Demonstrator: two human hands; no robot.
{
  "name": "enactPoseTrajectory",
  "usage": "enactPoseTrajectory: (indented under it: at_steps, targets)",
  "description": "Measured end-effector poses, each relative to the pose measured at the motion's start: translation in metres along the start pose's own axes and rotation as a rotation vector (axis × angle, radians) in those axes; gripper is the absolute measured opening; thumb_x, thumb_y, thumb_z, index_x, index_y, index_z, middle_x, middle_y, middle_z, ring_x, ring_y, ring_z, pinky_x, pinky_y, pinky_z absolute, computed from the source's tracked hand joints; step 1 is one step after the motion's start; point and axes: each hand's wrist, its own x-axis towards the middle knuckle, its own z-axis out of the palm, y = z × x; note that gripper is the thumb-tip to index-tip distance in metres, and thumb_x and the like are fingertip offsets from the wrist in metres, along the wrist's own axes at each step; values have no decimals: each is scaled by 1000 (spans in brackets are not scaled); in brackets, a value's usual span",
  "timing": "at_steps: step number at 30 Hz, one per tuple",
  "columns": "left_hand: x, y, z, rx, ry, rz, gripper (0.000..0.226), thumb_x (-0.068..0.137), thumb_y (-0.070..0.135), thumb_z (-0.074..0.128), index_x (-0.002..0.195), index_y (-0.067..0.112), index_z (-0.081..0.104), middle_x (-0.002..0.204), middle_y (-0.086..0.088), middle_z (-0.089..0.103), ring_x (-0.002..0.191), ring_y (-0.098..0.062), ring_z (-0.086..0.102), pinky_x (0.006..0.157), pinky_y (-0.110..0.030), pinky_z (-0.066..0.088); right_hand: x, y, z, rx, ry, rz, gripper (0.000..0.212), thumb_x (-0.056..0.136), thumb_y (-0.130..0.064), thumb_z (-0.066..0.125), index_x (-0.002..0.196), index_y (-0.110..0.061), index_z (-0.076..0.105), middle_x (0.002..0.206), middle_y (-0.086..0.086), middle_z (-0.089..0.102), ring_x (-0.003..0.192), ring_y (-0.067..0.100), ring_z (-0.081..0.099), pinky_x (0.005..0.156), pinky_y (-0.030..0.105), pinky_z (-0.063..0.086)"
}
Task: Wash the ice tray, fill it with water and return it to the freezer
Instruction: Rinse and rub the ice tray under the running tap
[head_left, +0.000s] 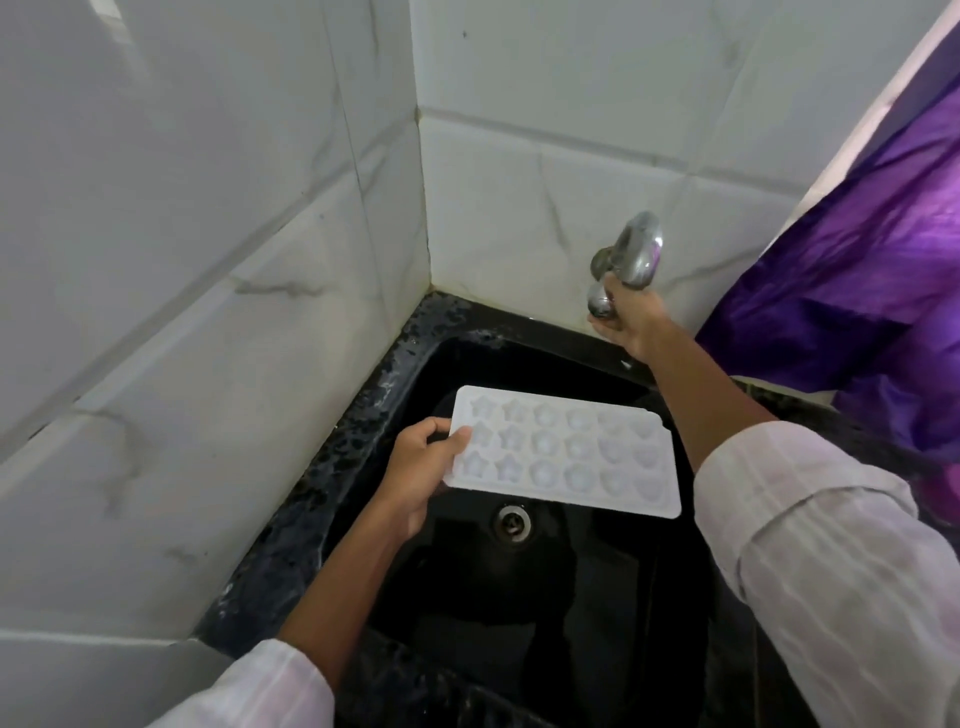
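Single head-worn wide-angle view, facing forward and steeply down, close over the sink, edges apparently bowed.

One ice tray, with eighteen moulds in three rows of six; the six in the two left columns are star-shaped, the other twelve rounded. Two grips: the left grip and the right grip. Two pale sleeves, one on the left and one on the right. One metal tap. One black sink with one drain. One purple cloth at the far right. Two tiled walls meet in one corner.
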Motion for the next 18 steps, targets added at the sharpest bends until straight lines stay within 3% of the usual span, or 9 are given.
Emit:
enactPoseTrajectory:
  at_steps: [7,13,18]
  targets:
    - [13,3,4,-66,-32,-31,15,99,16,63,108,4,66,102,-13,78,86,-21,76,64,-32,60,6,-7,-10,-16,-11,29,22,92,-15,68,105,-4,54,98,8,63,98,25,66,90,38,57]
    - [17,3,12,-70,0,-6,13,99,17,62,107,7,66,100,-10,78,88,-22,77,74,-38,63,11,-10,-11,-35,-10,42,44,90,-15,72,127,0,54,111,13,67,101,27,70,74,34,61]
    - [16,5,9,-81,27,2,16,101,18,61,110,7,67,99,-8,78,85,-19,77,66,-31,61,11,-11,-11,-51,-1,41,42,89,-15,73,124,-1,55,96,8,67,88,22,70,63,29,60]
